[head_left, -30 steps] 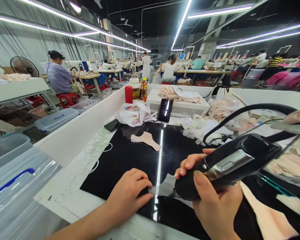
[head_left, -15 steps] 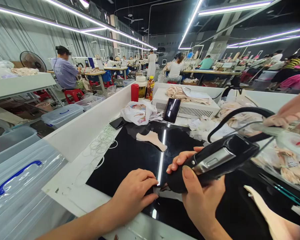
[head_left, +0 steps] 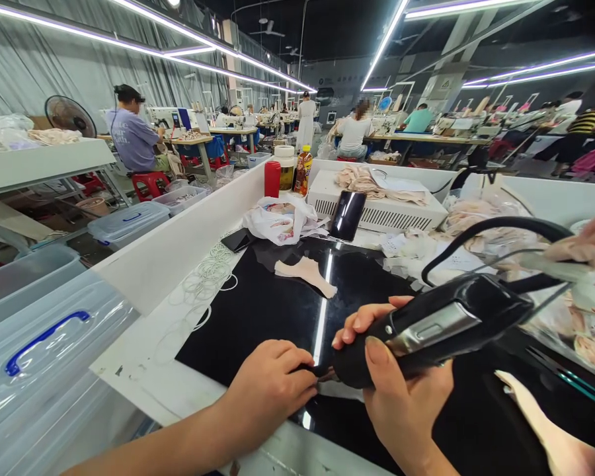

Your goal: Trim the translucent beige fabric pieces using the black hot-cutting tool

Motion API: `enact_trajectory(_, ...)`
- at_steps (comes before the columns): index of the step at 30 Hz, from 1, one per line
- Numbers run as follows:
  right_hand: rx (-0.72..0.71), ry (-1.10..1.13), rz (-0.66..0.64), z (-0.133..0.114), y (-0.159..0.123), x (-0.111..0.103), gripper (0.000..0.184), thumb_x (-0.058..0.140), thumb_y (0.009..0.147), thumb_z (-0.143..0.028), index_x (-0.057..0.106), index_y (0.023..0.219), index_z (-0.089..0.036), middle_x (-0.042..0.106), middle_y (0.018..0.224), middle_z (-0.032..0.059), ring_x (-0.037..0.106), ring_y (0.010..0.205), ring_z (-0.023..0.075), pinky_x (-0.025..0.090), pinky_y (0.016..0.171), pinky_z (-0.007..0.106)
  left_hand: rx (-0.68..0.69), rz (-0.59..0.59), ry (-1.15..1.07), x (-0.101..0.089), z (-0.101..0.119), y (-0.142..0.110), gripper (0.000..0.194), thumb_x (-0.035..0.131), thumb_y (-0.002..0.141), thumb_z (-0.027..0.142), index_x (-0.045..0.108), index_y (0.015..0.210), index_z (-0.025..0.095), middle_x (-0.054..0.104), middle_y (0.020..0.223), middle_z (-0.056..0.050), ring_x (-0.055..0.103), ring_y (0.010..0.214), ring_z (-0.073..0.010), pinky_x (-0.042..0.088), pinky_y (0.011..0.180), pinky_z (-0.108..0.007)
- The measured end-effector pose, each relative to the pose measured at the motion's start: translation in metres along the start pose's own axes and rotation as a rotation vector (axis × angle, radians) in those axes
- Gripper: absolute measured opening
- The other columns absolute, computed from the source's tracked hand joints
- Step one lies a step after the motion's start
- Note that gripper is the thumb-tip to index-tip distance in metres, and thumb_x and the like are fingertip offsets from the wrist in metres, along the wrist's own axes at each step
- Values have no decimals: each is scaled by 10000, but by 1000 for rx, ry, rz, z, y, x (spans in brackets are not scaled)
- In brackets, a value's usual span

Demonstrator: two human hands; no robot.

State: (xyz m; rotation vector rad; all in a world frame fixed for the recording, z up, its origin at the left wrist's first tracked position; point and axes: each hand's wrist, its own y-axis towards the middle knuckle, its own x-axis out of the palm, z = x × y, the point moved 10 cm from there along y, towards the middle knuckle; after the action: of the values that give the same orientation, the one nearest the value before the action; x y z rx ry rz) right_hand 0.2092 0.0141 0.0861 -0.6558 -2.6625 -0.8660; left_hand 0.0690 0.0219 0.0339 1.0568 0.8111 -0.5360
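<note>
My right hand (head_left: 401, 383) is wrapped round a black hand-held power tool (head_left: 441, 324) with a silver plate on its side, tilted with its narrow end down toward the left. Just left of that end, my left hand (head_left: 277, 380) rests low over a glossy black sheet (head_left: 258, 317), its fingers drawn together. What lies between those fingertips is hidden. A thin pale strip (head_left: 342, 390) shows under the tool's nose. Farther up the sheet lies a beige cut fabric piece (head_left: 307, 274), apart from both hands. Another beige piece (head_left: 540, 416) is at the lower right.
At the right edge, another person's hand (head_left: 592, 241) is near the tool's thick black cable (head_left: 496, 221). White cords (head_left: 203, 281) lie at left. A phone (head_left: 348, 215) leans against a white box (head_left: 401, 208). A plastic bag (head_left: 280, 221) and bagged fabric (head_left: 592, 324) sit around.
The view has shifted slightly. My left hand's fingers and thumb have drawn closer together beside the tool's end. My right hand still grips the tool in much the same place.
</note>
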Motion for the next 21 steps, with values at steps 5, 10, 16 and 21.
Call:
enact_trajectory(5,6,23,-11,0,-4,-5,362,790,915,-254,576,1206,-284,638,882,-16,650,721,154,643,616,318,45,4,55,-4,6,-6,122,598,1057,217,717,1034,202,751,1055,-13,707,975,-182,582,821,-336)
enact_trajectory(10,14,25,-25,0,-6,-5,345,782,921,-248,578,1197,-285,625,876,-16,644,739,158,640,621,319,49,17,81,-9,8,-14,111,607,1054,253,712,1067,220,760,1088,-10,716,1018,-206,597,856,-353)
enact_trajectory(16,1,21,-5,-2,-3,-1,329,791,917,-250,591,1178,-267,631,865,-14,648,715,154,636,607,318,90,0,120,-7,13,-19,134,627,1049,321,710,1107,235,759,1161,-8,718,1073,-226,598,903,-385)
enact_trajectory(21,-2,41,-26,-1,-3,6,327,784,922,-259,585,1181,-270,631,858,-16,642,701,153,634,589,321,112,-1,163,-4,13,-21,165,637,1046,337,709,1150,231,757,1168,-14,717,1086,-223,599,922,-387)
